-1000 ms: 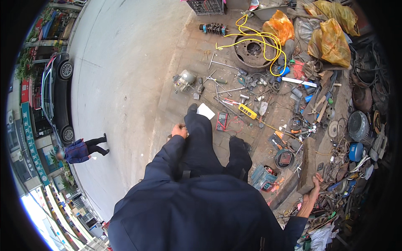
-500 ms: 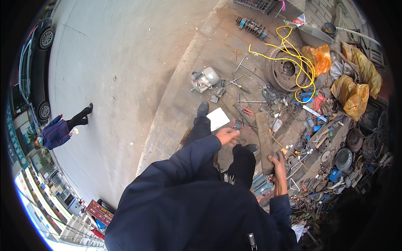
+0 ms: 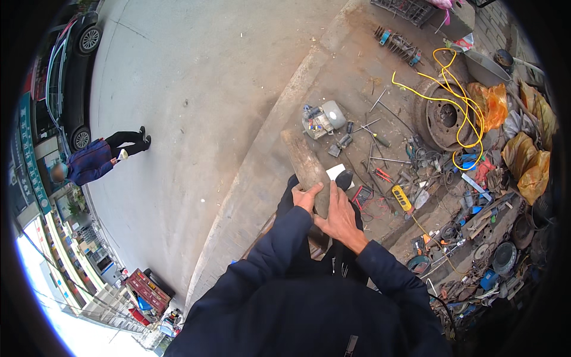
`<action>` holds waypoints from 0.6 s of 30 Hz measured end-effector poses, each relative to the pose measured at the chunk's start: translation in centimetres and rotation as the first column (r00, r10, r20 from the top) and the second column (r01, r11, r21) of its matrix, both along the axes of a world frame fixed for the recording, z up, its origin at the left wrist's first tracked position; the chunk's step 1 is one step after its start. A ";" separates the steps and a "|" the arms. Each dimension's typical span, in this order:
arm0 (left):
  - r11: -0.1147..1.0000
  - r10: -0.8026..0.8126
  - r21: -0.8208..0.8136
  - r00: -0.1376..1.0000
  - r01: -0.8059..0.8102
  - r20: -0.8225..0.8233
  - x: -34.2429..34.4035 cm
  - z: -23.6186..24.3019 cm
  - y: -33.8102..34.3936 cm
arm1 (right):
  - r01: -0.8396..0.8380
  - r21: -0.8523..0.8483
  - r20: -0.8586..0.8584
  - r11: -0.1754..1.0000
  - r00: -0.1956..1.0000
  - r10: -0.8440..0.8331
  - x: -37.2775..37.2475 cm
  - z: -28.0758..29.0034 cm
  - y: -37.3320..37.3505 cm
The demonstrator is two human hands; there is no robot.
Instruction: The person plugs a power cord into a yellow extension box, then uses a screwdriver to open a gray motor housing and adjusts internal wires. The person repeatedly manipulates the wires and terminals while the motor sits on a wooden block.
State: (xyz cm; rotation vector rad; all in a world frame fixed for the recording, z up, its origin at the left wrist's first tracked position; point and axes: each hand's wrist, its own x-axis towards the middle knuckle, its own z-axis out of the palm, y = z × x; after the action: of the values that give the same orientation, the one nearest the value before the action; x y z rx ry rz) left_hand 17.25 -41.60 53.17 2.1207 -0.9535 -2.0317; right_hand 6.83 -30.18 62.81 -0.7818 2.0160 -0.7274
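Observation:
A short, thick, worn wooden plank point(image 3: 304, 160) slants up and away in front of my lap. My left hand point(image 3: 307, 198) grips its left edge near the lower end, thumb lying on top. On the opposite edge my right hand point(image 3: 342, 219) closes round the same end, fingers stretched along the side and thumb across the wood. My legs and a white sheet point(image 3: 336, 172) are partly hidden behind the plank and hands. Just beyond the plank a small motor-like machine with a grey rounded cover point(image 3: 324, 118) lies on the ground.
On the right, T-handled tools point(image 3: 389, 160), red-handled pliers point(image 3: 383, 175) and a yellow remote-like box point(image 3: 402, 198) lie among heaped scrap. A yellow hose point(image 3: 467, 107) loops over a rusty wheel rim point(image 3: 443, 116). Left, a person point(image 3: 95, 157) walks on the road near a dark car point(image 3: 76, 74).
The plank has come from my right side to in front of me, with my right hand still on it. My left hand has taken hold too. The yellow box is now uncovered.

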 end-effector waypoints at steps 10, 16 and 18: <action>0.989 0.135 -0.047 0.990 -0.137 -0.049 7.2 -13.0 -6.0 | 0.103 0.136 -0.316 0.985 0.947 -0.055 -11.8 -31.7 -8.9; 0.990 0.133 -0.041 0.985 -0.138 -0.109 7.8 -19.7 -9.8 | -0.462 0.234 -0.547 0.856 0.665 0.508 -17.0 -44.7 -15.9; 0.985 0.159 -0.038 0.977 -0.166 -0.140 7.8 -21.1 -10.7 | -0.548 0.259 -0.525 0.796 0.612 0.592 -18.0 -45.8 -16.0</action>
State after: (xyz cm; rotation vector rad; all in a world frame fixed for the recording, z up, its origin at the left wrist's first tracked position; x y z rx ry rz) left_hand 25.06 -52.30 32.07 1.9360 -0.7756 -2.0200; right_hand -11.20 -46.17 17.00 -1.6703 2.0867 -0.0089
